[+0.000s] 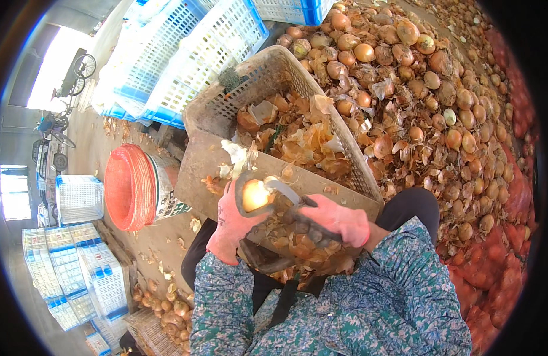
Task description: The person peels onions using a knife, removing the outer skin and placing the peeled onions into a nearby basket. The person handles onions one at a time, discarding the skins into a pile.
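Note:
My left hand (238, 213), in a pink glove with a dark palm, holds a pale yellow onion (255, 195) above a worn board (203, 155). From the right, my right hand (325, 218), gloved alike, grips a knife with a curved blade (284, 190); its handle is mostly hidden in the fingers. The blade's tip lies at the onion's upper right end. Pieces of onion skin (234, 153) lie on the board beyond the left hand. Under the far side of the board stands a plastic crate (354, 155) holding loose brown skins.
A large heap of onions (416, 84) spreads on the right, with red mesh sacks (483, 276) beside it. Blue and white crates (203, 58) stand at the upper left. A bucket lined with red mesh (131, 187) stands left of the board. More onions (167, 309) lie at lower left.

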